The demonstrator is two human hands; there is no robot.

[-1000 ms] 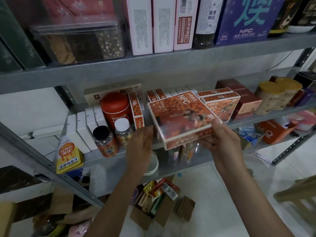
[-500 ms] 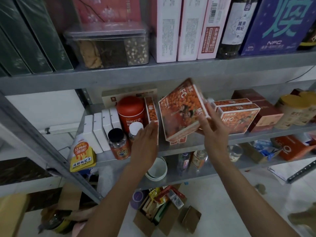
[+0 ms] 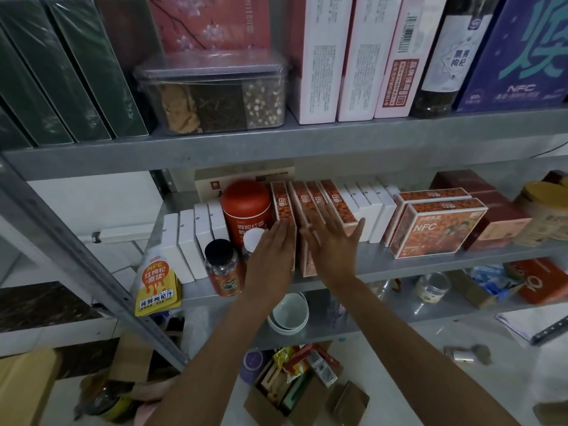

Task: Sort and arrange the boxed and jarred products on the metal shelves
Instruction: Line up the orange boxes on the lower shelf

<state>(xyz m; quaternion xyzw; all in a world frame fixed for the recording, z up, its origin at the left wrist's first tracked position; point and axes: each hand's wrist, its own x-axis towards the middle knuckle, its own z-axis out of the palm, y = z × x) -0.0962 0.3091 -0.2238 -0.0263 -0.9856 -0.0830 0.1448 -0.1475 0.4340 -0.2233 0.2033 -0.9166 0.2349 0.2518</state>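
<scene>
A row of orange boxes [image 3: 336,204] stands on edge in the centre of the middle metal shelf [image 3: 415,262], packed side by side with the narrow ends facing out. Each is printed all over with small red-orange berries and carries a white label strip along its top spine. The left hand [image 3: 270,256] lies flat against the front end of the leftmost box, its fingers straight and together, gripping nothing. The right hand [image 3: 332,244] presses on the ends of the neighbouring boxes with its fingers straight and fanned wide, also holding nothing. A red canister [image 3: 246,210] stands just left of the row and slim white boxes [image 3: 368,210] just right of it. Beyond those, two matching boxes [image 3: 436,229] face forward, showing "NFC" in white on the berry print.
</scene>
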